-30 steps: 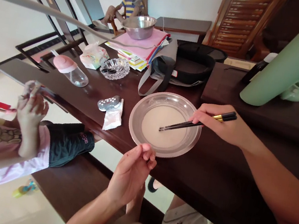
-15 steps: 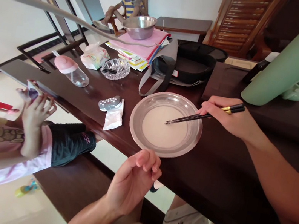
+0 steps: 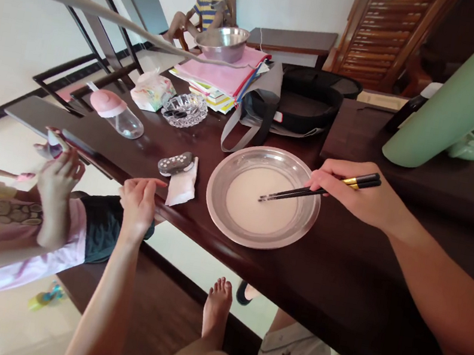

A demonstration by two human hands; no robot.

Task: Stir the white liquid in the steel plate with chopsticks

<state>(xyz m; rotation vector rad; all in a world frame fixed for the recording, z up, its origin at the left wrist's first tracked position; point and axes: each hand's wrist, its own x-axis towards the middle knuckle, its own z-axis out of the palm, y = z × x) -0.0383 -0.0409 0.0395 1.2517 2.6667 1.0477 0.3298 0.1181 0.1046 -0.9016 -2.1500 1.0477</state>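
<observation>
My right hand (image 3: 353, 191) is closed around black chopsticks (image 3: 291, 194) with gold bands. Their tips dip into a pale, milky liquid (image 3: 252, 219) in a wide, shallow steel basin (image 3: 214, 198). My left hand (image 3: 138, 203) is over the table's near edge, left of the basin, fingers loosely bent and the index finger stretched out. Nothing shows in it. Close to that fingertip lies a white tissue packet (image 3: 182, 185), touching a dark rounded object with white dots (image 3: 174, 163).
Behind the basin sits a grey-black bag (image 3: 271, 104). Books with a pink folder (image 3: 241, 69) carry a steel bowl (image 3: 222, 48). A pink-lidded bottle (image 3: 116, 112), glass dish (image 3: 184, 111) and tissue pack (image 3: 153, 91) stand left. A green cylinder (image 3: 464, 94) leans right. Two people are nearby.
My left hand has moved left from in front of the basin towards the tissue packet. The chopstick tips have shifted slightly within the liquid, and my right hand has lowered a little.
</observation>
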